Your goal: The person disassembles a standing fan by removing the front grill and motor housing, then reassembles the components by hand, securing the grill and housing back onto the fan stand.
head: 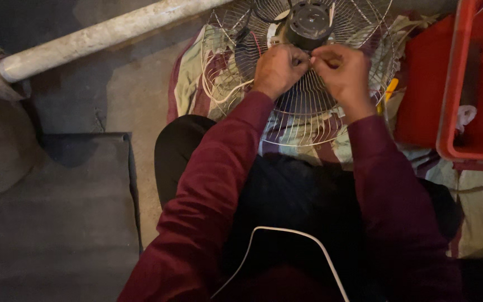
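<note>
Closest to my lens, a white cable (286, 237) loops across the dark lap, and from either side of it two maroon sleeves (219, 184) reach forward. Both hands meet over a wire fan guard (303, 106) that lies flat on a striped cloth (188, 78) spread over the concrete floor (135, 89). My left hand (278, 68) is curled nearly closed, fingertips pinched together at the point where it touches my right hand (342, 70); the right one is likewise bunched tight, thumb and forefinger pressed on something too small for me to make out. They work just below the dark round motor housing (307, 23) seated at the guard's hub, with thin wires trailing off to its left. To my right stands a red plastic crate (448, 84), open-topped, a scrap of white inside it; a yellow-handled tool (389, 89) lies between crate and guard. A pale pipe (96, 36) slants across the upper left.
</note>
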